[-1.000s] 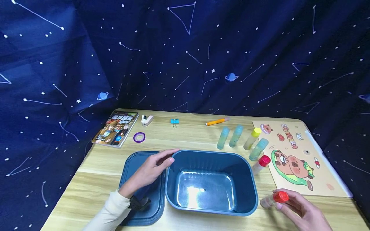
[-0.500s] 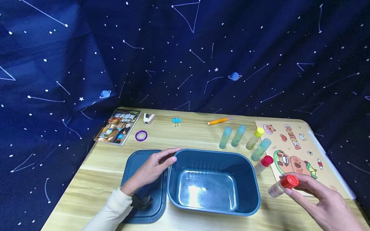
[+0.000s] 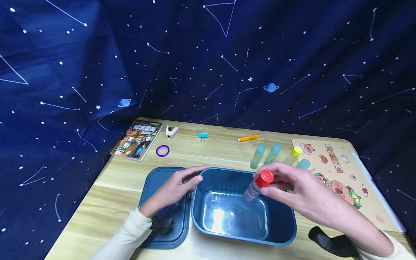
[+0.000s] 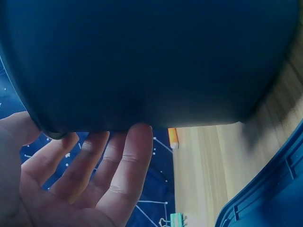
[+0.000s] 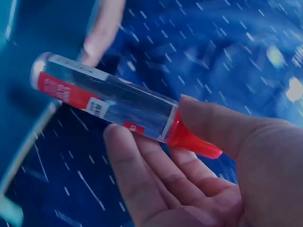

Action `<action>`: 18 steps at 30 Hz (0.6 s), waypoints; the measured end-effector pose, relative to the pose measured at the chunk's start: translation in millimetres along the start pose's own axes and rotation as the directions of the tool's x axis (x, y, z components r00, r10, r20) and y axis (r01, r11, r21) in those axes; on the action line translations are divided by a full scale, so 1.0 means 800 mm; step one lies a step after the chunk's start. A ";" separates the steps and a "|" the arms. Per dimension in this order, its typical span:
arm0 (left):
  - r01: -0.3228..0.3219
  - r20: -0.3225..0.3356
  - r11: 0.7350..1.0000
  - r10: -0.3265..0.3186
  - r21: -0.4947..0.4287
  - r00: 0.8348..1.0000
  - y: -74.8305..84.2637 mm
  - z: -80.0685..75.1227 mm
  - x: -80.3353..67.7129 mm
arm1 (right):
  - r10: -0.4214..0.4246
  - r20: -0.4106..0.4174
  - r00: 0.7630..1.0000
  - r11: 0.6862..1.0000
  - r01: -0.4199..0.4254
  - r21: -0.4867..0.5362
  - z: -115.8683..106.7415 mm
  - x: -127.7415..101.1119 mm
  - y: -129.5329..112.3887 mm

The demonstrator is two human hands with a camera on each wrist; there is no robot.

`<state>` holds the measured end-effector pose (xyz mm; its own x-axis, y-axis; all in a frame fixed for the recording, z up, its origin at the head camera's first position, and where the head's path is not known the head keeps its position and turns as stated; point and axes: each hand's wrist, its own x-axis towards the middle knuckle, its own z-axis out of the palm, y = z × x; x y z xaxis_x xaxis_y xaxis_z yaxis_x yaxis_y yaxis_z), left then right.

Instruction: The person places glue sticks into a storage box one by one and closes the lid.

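My right hand (image 3: 279,186) pinches a clear glue tube with a red cap (image 3: 256,185) and holds it tilted above the open dark blue bin (image 3: 282,227). In the right wrist view the glue tube (image 5: 113,101) lies across the fingers of the right hand (image 5: 199,175), with the thumb on the red cap end. The left hand (image 3: 180,184) rests against the bin's left rim, fingers straight. Up close, the left hand (image 4: 94,175) touches the outside of the bin's wall (image 4: 151,61). The bin's inside shows nothing in it.
The bin's lid (image 3: 162,234) lies flat under my left forearm. Several glue sticks (image 3: 258,156) lie behind the bin beside a capybara sheet (image 3: 344,169). Farther back lie an orange pencil (image 3: 250,137), binder clip (image 3: 203,135), stapler (image 3: 171,131), purple tape ring (image 3: 162,150) and a book (image 3: 137,139).
The right hand lifted the red-capped glue tube from the table's front right and carried it left, over the bin. The left hand stayed on the rim.
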<state>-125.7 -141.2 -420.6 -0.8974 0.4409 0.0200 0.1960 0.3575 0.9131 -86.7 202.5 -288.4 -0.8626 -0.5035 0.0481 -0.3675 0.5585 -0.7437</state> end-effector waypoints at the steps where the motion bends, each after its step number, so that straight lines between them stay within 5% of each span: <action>1: -0.002 0.002 1.000 0.002 -0.004 1.000 -0.001 0.000 0.000 | -0.022 0.041 0.999 1.000 0.021 0.020 0.006 0.012 -0.004; 8: 0.002 0.005 1.000 -0.002 -0.015 1.000 -0.001 0.000 0.000 | -0.047 0.276 0.960 0.996 0.023 0.090 0.054 0.078 -0.006; 18: -0.019 0.005 1.000 0.019 -0.017 1.000 -0.001 -0.001 0.001 | -0.026 0.370 0.929 0.998 0.001 0.069 0.106 0.114 0.021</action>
<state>-126.7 -141.8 -421.2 -0.8915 0.4516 0.0352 0.2061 0.3352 0.9193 -142.1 109.4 -353.0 -0.6625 -0.7264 -0.1827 -0.3435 0.5113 -0.7877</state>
